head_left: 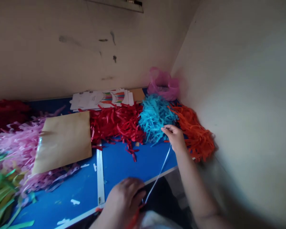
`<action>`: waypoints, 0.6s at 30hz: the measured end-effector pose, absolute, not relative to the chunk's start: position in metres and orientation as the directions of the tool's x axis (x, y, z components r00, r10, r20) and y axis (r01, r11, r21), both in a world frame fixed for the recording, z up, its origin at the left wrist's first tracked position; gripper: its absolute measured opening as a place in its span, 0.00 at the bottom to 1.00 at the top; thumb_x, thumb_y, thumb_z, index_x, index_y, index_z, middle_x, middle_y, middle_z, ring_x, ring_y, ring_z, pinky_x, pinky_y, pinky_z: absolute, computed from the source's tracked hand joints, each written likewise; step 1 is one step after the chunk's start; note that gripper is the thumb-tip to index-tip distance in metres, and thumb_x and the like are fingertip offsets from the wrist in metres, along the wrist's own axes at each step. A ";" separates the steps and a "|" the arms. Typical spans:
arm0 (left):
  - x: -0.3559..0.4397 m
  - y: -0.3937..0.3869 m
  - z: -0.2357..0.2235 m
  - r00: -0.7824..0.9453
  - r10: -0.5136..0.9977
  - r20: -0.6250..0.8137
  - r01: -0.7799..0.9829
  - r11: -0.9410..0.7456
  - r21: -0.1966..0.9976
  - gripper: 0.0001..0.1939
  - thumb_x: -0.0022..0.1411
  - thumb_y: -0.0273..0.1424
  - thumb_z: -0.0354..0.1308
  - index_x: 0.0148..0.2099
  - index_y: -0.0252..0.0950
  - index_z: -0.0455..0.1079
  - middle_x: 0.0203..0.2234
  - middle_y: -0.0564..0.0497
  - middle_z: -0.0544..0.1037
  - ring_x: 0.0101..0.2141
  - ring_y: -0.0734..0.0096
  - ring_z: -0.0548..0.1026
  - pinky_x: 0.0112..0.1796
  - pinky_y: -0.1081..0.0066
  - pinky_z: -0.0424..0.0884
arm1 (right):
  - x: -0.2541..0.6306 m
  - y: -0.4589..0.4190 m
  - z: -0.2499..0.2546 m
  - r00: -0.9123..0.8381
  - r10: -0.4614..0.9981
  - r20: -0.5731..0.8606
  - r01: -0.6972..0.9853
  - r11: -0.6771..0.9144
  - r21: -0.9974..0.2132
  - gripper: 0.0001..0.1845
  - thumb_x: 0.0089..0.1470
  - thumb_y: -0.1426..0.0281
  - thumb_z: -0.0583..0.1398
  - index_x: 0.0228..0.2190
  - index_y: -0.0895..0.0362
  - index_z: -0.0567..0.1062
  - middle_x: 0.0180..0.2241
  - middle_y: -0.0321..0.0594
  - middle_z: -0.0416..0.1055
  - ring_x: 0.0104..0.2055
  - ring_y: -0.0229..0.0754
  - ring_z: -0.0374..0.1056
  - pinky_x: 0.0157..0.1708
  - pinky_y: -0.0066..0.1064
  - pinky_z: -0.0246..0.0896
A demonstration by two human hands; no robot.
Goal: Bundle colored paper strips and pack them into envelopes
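My right hand [176,136] reaches to a heap of light blue paper tassels [157,116], its thumb and fingers pinched together on a blue tassel at the near edge. A thin white string [160,173] slants down from beneath that hand to my left hand [126,197]. The left fingers are curled around the string over the table's front edge. Red-orange strips [134,219] hang below the left hand, partly hidden by it.
Red tassels [116,122], orange tassels [197,133], pink tassels [21,149] and green strips [0,190] lie along the blue table [133,165]. A tan card sheet [64,140] covers some pink ones. Printed cards [85,100] and a pink bag [162,82] sit by the wall.
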State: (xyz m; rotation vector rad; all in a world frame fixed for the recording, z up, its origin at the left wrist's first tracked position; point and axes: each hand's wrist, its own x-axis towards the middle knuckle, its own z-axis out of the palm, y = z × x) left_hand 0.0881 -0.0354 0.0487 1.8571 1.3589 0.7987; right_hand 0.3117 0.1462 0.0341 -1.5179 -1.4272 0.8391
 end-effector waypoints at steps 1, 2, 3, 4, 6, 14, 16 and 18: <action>0.089 -0.020 0.055 0.233 0.967 0.104 0.536 -0.217 0.816 0.09 0.60 0.31 0.60 0.42 0.47 0.79 0.35 0.47 0.83 0.35 0.61 0.81 0.36 0.71 0.74 | 0.318 0.141 0.036 0.118 0.990 0.079 0.370 0.030 -0.929 0.18 0.48 0.55 0.63 0.32 0.57 0.78 0.21 0.34 0.68 0.23 0.38 0.62 0.25 0.28 0.55; 0.092 -0.003 0.059 0.198 0.971 0.135 0.522 -0.221 0.824 0.08 0.61 0.32 0.59 0.42 0.45 0.79 0.35 0.47 0.83 0.35 0.61 0.81 0.36 0.71 0.74 | 0.322 0.136 0.037 0.118 0.991 0.071 0.333 0.028 -0.943 0.19 0.48 0.54 0.64 0.32 0.58 0.78 0.19 0.32 0.65 0.22 0.36 0.59 0.23 0.28 0.53; 0.098 0.015 0.060 0.166 0.973 0.163 0.499 -0.225 0.837 0.08 0.62 0.32 0.58 0.41 0.43 0.79 0.34 0.47 0.83 0.34 0.62 0.80 0.35 0.72 0.73 | 0.325 0.131 0.037 0.116 0.991 0.063 0.297 0.026 -0.955 0.20 0.47 0.54 0.64 0.32 0.58 0.78 0.18 0.30 0.62 0.20 0.35 0.57 0.22 0.27 0.51; 0.105 0.033 0.060 0.133 0.973 0.187 0.480 -0.228 0.847 0.09 0.64 0.32 0.56 0.41 0.41 0.78 0.33 0.47 0.83 0.32 0.64 0.80 0.33 0.72 0.73 | 0.325 0.126 0.037 0.115 0.992 0.056 0.262 0.024 -0.965 0.20 0.47 0.54 0.65 0.32 0.59 0.78 0.17 0.29 0.61 0.19 0.34 0.55 0.21 0.27 0.50; 0.123 0.068 0.056 0.099 0.966 0.238 0.515 -0.254 0.818 0.13 0.67 0.28 0.51 0.44 0.39 0.78 0.31 0.46 0.82 0.29 0.66 0.79 0.30 0.72 0.71 | 0.324 0.119 0.034 0.118 0.992 0.045 0.197 0.021 -0.980 0.20 0.46 0.54 0.65 0.32 0.59 0.77 0.18 0.28 0.60 0.19 0.33 0.53 0.20 0.26 0.49; 0.145 0.155 0.057 0.280 0.886 0.371 0.673 -0.456 0.582 0.10 0.59 0.23 0.57 0.33 0.39 0.79 0.43 0.41 0.77 0.48 0.50 0.67 0.48 0.52 0.59 | 0.327 0.120 0.020 0.163 0.986 0.017 0.061 0.007 -0.998 0.20 0.43 0.54 0.67 0.29 0.59 0.75 0.17 0.27 0.57 0.17 0.31 0.49 0.17 0.24 0.45; 0.140 0.168 0.063 0.334 0.859 0.388 0.667 -0.506 0.546 0.09 0.57 0.23 0.59 0.28 0.38 0.77 0.39 0.42 0.77 0.47 0.52 0.68 0.49 0.54 0.59 | 0.328 0.120 0.022 0.215 0.976 0.026 0.058 0.014 -0.998 0.21 0.46 0.53 0.65 0.33 0.59 0.75 0.17 0.26 0.56 0.16 0.31 0.47 0.16 0.24 0.43; 0.135 0.181 0.070 0.355 0.839 0.412 0.656 -0.538 0.530 0.08 0.55 0.24 0.61 0.24 0.38 0.75 0.36 0.44 0.76 0.45 0.54 0.68 0.48 0.56 0.59 | 0.326 0.117 0.027 0.280 0.958 0.058 0.075 0.038 -0.996 0.23 0.51 0.52 0.61 0.39 0.59 0.74 0.18 0.27 0.58 0.17 0.32 0.50 0.17 0.25 0.47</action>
